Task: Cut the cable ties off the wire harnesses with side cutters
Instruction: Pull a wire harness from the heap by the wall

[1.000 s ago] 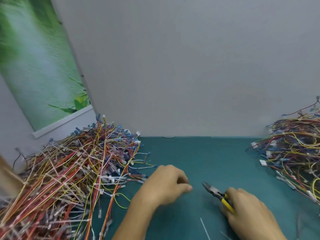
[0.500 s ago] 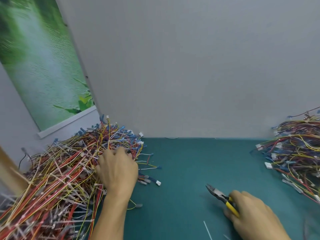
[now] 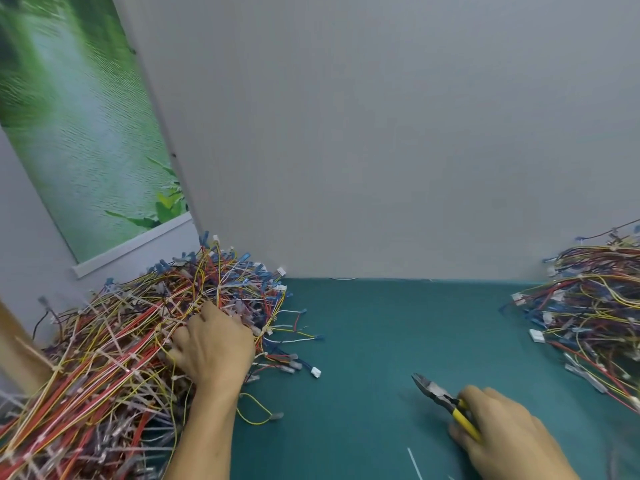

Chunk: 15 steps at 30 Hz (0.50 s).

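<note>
The pile of tied harnesses lies left; the left hand has left the mat for it, fingers buried, grip unclear, likely fetching the next; the right hand grips the side cutters, jaws nearly closed, ready

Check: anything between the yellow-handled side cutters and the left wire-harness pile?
Head view: only bare teal mat separates the yellow-handled side cutters from the left multicoloured wire-harness pile.
</note>
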Each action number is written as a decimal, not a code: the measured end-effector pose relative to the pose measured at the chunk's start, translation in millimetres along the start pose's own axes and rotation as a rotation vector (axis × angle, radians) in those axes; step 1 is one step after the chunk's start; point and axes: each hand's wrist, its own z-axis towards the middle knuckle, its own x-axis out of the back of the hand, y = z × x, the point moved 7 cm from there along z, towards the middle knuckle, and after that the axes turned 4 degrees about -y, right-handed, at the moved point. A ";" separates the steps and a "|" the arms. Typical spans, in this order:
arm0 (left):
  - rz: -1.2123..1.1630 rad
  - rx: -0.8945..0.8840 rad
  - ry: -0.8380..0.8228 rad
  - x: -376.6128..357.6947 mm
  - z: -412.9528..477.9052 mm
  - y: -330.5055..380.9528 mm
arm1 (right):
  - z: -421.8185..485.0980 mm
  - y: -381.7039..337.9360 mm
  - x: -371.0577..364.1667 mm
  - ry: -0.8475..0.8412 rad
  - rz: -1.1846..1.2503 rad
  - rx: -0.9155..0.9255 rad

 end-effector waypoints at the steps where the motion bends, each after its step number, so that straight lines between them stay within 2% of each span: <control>1: -0.001 0.005 -0.029 -2.8 2.6 -0.9 | 0.0 -0.2 0.0 0.002 0.000 0.001; 5: -0.107 0.003 -0.127 -16.2 11.2 0.3 | 0.6 0.4 0.0 0.007 -0.006 0.007; 9: -0.302 -0.011 -0.079 -12.8 20.6 -4.6 | 1.1 0.5 -1.3 0.007 -0.005 0.009; 12: -0.455 -0.074 0.074 4.0 20.2 -2.3 | 1.2 1.4 -0.9 0.015 -0.006 0.008; 15: -0.676 -0.193 0.314 34.9 11.8 2.4 | 0.9 2.3 -0.7 0.014 0.002 0.005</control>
